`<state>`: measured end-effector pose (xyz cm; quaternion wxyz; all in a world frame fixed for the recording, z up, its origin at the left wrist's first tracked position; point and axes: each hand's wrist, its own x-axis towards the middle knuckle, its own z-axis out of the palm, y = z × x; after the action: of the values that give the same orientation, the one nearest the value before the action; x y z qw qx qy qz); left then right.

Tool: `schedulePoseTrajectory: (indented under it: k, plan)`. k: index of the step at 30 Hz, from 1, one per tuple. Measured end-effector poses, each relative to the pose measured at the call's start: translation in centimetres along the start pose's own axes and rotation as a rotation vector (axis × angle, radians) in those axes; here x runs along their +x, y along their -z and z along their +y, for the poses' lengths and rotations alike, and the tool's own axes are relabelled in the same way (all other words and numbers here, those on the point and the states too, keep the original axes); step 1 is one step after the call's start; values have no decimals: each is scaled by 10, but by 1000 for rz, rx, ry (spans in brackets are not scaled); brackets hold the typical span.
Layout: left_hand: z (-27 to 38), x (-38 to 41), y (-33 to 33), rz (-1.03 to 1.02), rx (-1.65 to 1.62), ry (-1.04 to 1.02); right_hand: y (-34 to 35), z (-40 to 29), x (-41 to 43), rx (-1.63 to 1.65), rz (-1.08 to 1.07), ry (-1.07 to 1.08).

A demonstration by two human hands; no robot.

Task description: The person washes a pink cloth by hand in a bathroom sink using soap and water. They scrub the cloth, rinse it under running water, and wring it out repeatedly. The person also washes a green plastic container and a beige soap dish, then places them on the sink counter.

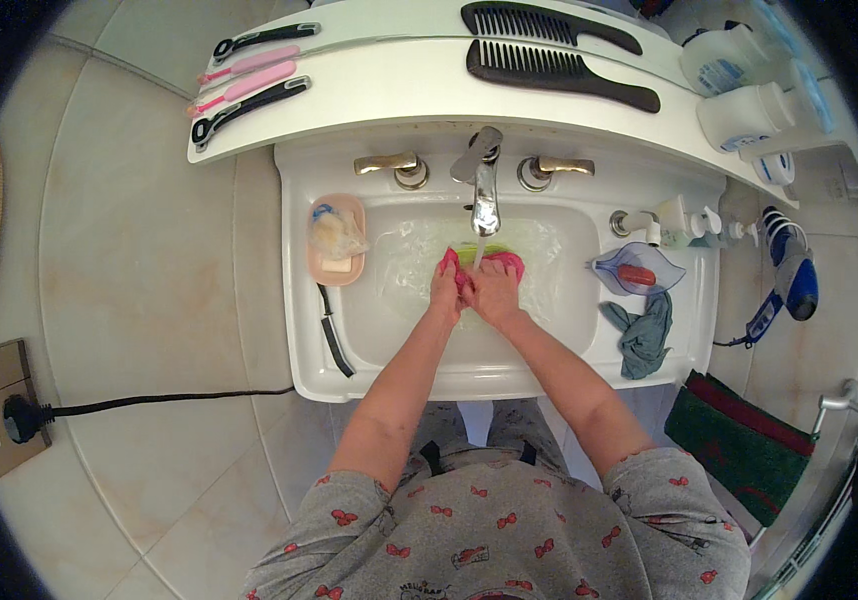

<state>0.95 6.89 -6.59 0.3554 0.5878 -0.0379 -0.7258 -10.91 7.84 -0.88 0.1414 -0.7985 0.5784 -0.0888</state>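
Over the basin of a white ceramic sink (pixel 406 330), both of my hands grip a wet bright pink cloth (pixel 510 261). My left hand (pixel 444 288) is closed on its left end, and my right hand (pixel 494 291) presses on its right part, the two hands close together. A yellow-green piece (pixel 485 250) shows just behind the pink fabric; whether it belongs to the same cloth I cannot tell. Water runs from the chrome faucet (pixel 486 199) onto the cloth and my right fingers. Shallow, rippling water covers the basin floor. My fingers hide part of the cloth.
A pink soap dish (pixel 336 277) and a black-handled tool (pixel 336 346) lie on the left rim. On the right rim are a translucent leaf-shaped dish (pixel 658 264), a grey-blue cloth (pixel 645 343) and pump bottles (pixel 688 223). A white shelf (pixel 384 97) holding a black comb (pixel 560 79) overhangs behind.
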Motion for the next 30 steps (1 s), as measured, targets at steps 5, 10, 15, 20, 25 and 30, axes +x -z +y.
schedulePoseTrajectory:
  k: [5,10,15,20,25,30]
  plan:
    - [6,-23,-10,-61,-31,-38,-15,48,0,-267,-100,-63]
    - [8,-23,-5,-99,-3,32,-15,30,29,-10,-139,-493]
    - [3,1,6,-244,-165,101,-33,-8,23,259,125,-386]
    - [-9,30,34,-192,-220,139,5,-26,6,111,-70,-131]
    - [5,-14,-5,-116,-53,5,-21,42,-1,-210,-16,-73]
    - [11,-24,-5,-148,-30,70,-32,33,19,-153,-4,-397]
